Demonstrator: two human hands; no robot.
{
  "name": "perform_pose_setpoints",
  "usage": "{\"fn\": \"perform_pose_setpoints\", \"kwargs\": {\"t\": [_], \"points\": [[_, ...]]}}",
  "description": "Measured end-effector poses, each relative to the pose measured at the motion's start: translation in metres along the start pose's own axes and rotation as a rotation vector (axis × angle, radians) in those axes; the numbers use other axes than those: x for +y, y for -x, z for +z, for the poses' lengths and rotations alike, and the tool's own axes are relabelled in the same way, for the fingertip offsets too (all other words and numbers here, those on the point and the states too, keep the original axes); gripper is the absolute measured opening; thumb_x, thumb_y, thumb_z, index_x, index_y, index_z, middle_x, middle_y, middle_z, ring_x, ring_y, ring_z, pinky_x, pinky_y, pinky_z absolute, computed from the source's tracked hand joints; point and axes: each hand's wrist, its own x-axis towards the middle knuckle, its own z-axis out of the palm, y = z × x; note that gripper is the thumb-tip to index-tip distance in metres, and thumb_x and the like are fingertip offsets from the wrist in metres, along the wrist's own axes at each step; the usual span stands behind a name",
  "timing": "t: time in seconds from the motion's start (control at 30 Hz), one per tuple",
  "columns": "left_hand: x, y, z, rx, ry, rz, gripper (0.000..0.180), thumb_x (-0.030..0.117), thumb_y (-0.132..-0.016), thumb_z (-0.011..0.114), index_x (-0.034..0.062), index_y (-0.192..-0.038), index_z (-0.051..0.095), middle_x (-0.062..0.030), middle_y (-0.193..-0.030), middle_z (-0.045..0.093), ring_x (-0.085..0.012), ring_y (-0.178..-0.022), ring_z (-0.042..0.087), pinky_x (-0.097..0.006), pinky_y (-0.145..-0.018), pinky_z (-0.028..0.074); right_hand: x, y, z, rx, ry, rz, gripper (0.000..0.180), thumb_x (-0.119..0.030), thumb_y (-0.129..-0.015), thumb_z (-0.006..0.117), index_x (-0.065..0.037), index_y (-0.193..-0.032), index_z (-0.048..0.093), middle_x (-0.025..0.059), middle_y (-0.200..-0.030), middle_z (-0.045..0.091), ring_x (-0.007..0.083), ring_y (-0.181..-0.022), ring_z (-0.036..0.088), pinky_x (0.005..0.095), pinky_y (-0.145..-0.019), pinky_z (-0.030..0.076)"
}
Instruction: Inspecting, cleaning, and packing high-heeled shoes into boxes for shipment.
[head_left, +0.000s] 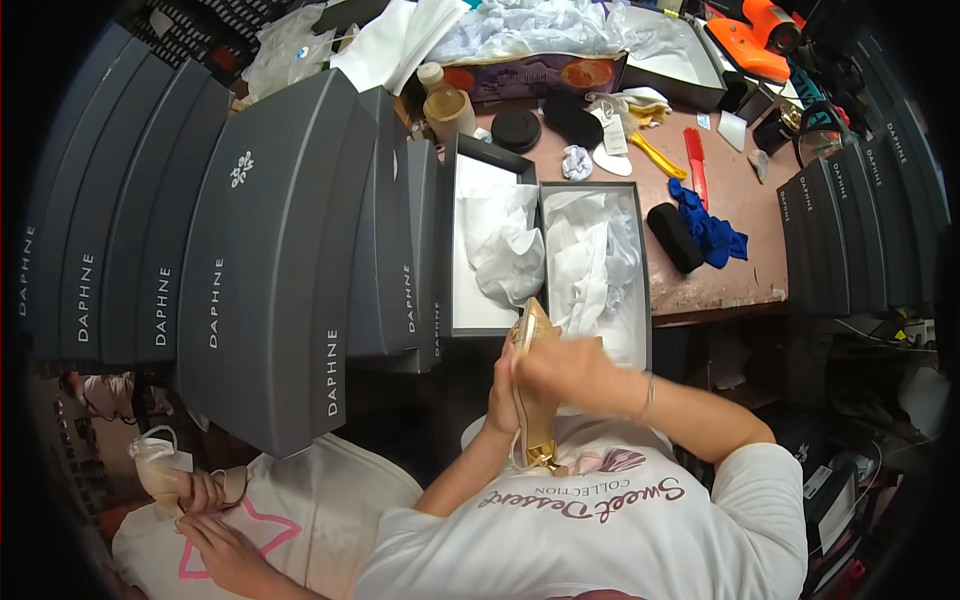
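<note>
A gold pointed-toe high-heeled shoe (541, 400) is held in front of my chest, its toe pointing away from me and its shiny metallic heel (543, 455) toward me. My left hand (504, 390) is closed around the shoe's left side. My right hand (572, 372), smeared by motion, is closed in a fist over the shoe's upper part; anything inside that fist is hidden. Just beyond the hands lies an open grey shoe box (643, 290) with white tissue paper (590, 250). Left of it sits its lid (455, 300), with more crumpled tissue inside.
Upright grey shoe boxes crowd the left (270, 230) and the right (845, 230). On the pink table (720, 292) are a red brush (696, 165), a yellow-handled brush (658, 156), a blue cloth (712, 228) and a bottle (446, 105). A co-worker's hands (205, 515) hold a beige shoe, lower left.
</note>
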Motion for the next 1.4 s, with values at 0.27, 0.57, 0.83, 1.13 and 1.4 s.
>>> {"fn": "perform_pose_setpoints", "kwargs": {"t": [0.27, 0.57, 0.83, 1.13, 1.4], "points": [[-0.016, 0.003, -0.023, 0.072, 0.250, -0.130, 0.061, 0.050, -0.096, 0.027, 0.0074, -0.137, 0.040, -0.0132, -0.124, 0.056, -0.0206, -0.109, 0.057, -0.035, -0.093, 0.046, 0.008, 0.002, 0.009, -0.064, 0.014, 0.070, 0.012, -0.016, -0.077, 0.062, -0.011, -0.084, 0.053, 0.0040, -0.074, 0.056, 0.0232, -0.061, 0.063, 0.0346, -0.044, 0.048], [-0.020, 0.000, -0.029, -0.251, 0.276, -0.073, 0.060, 0.048, -0.096, 0.028, 0.0054, -0.137, 0.040, -0.0162, -0.129, 0.052, -0.0202, -0.104, 0.056, -0.035, -0.089, 0.047, -0.019, 0.050, -0.012, -0.172, -0.071, -0.081, 0.011, -0.015, -0.078, 0.059, -0.010, -0.085, 0.052, 0.0048, -0.070, 0.053, 0.0221, -0.058, 0.061, 0.0335, -0.046, 0.050], [-0.010, -0.006, -0.021, -0.367, 0.220, -0.118, 0.066, 0.054, -0.095, 0.027, 0.0026, -0.134, 0.044, -0.0187, -0.131, 0.052, -0.0205, -0.098, 0.060, -0.034, -0.083, 0.050, 0.012, 0.022, -0.010, 0.048, -0.088, 0.057, 0.012, -0.016, -0.075, 0.061, -0.008, -0.082, 0.053, 0.0061, -0.070, 0.052, 0.0261, -0.058, 0.060, 0.0345, -0.047, 0.049], [-0.006, -0.001, -0.015, -0.089, 0.157, -0.070, 0.068, 0.056, -0.095, 0.027, 0.0041, -0.136, 0.042, -0.0177, -0.126, 0.055, -0.0228, -0.102, 0.059, -0.036, -0.085, 0.050, 0.011, -0.010, -0.004, -0.026, -0.098, 0.183, 0.010, -0.016, -0.079, 0.060, -0.008, -0.084, 0.057, 0.0078, -0.071, 0.057, 0.0258, -0.062, 0.064, 0.0392, -0.051, 0.051], [-0.013, -0.008, -0.030, -0.281, 0.240, -0.096, 0.066, 0.053, -0.095, 0.027, 0.0048, -0.138, 0.039, -0.0181, -0.130, 0.052, -0.0221, -0.109, 0.056, -0.038, -0.092, 0.047, 0.016, 0.001, -0.001, 0.046, -0.050, 0.116, 0.012, -0.015, -0.075, 0.062, -0.011, -0.082, 0.054, 0.0054, -0.073, 0.056, 0.0234, -0.059, 0.062, 0.0368, -0.045, 0.048]]}}
